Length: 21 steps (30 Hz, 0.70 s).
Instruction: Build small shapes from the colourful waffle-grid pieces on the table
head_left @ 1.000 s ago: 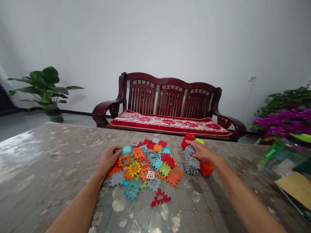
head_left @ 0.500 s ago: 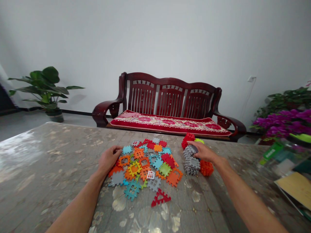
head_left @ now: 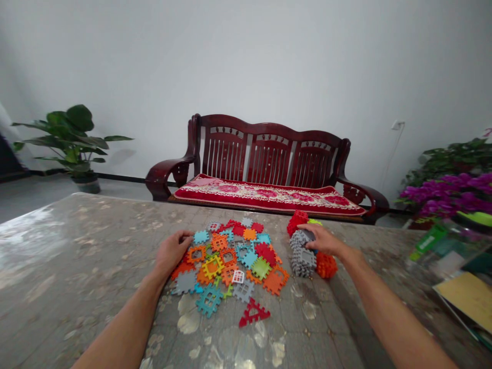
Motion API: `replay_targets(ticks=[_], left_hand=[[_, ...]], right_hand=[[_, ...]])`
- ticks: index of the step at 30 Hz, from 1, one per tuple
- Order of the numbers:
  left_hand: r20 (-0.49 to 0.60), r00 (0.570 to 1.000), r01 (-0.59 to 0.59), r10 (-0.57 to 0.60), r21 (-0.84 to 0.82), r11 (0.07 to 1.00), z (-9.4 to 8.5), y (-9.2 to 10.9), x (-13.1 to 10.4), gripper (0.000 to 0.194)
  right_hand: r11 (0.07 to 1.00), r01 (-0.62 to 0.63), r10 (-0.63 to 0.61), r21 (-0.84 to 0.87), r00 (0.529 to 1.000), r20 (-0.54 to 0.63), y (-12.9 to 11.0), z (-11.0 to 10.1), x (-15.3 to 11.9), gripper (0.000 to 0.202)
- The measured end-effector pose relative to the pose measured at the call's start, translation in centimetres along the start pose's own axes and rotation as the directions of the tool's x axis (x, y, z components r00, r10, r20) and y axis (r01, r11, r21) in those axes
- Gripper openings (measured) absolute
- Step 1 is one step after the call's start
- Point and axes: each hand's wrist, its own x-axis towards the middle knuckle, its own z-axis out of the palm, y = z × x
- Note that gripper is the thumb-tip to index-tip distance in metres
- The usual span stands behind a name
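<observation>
A loose pile of flat, notched interlocking plastic tiles lies on the table in orange, blue, grey, green, yellow and red. At its left edge rests my left hand, fingers reaching to the border tiles and holding nothing that I can see. Off to the right, grey tiles stand in stacks. My right hand is at the top of them, thumb and fingers closed on a grey tile. Red tiles are stacked behind it and orange-red ones beside it. A red triangular piece lies nearest me.
The patterned table spans the foreground. At the right stand a clear plastic container, a yellowish sheet or book and purple flowers. Beyond the table is a dark wooden bench, with a potted plant to the left.
</observation>
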Motion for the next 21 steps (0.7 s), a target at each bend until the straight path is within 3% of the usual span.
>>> replay_targets(ticks=[9, 21], left_hand=[[0.013, 1.0, 0.0, 0.0, -0.003, 1.0, -0.3, 0.4, -0.3, 0.03], [0.006, 1.0, 0.003, -0.003, -0.006, 1.0, -0.1, 0.2, -0.2, 0.029]], right_hand=[[0.994, -0.11, 0.11, 0.002, 0.988, -0.108, -1.1, 0.2, 0.3, 0.063], [0.991, -0.087, 0.075, -0.1, 0.99, -0.116, -1.0, 1.2, 0.5, 0.067]])
